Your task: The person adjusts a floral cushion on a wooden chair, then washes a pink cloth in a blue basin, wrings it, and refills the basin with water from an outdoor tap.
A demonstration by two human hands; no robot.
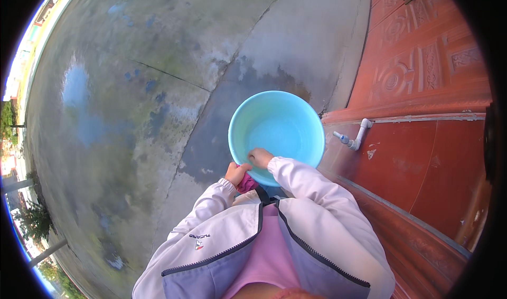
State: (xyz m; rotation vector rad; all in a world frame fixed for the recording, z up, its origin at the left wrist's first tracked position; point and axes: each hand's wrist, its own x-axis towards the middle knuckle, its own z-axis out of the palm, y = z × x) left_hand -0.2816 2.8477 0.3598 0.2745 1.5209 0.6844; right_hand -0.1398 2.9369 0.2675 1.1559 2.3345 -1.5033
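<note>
A round light-blue plastic basin (282,121) stands in front of me, its inside looking wet. My left hand (236,173) is at the basin's near left rim, closed around a bunched magenta cloth (247,183) that hangs outside the rim. Over the near left part of the basin is my right hand (260,157), its fingers curled down close to the inner wall. Whether those fingers hold anything or touch the basin is not clear.
A white plastic pipe with a tap (345,138) juts from the red wall (400,156) right of the basin. Beyond stands a red carved door (420,61). Wet, cracked concrete ground (158,113) spreads ahead and left.
</note>
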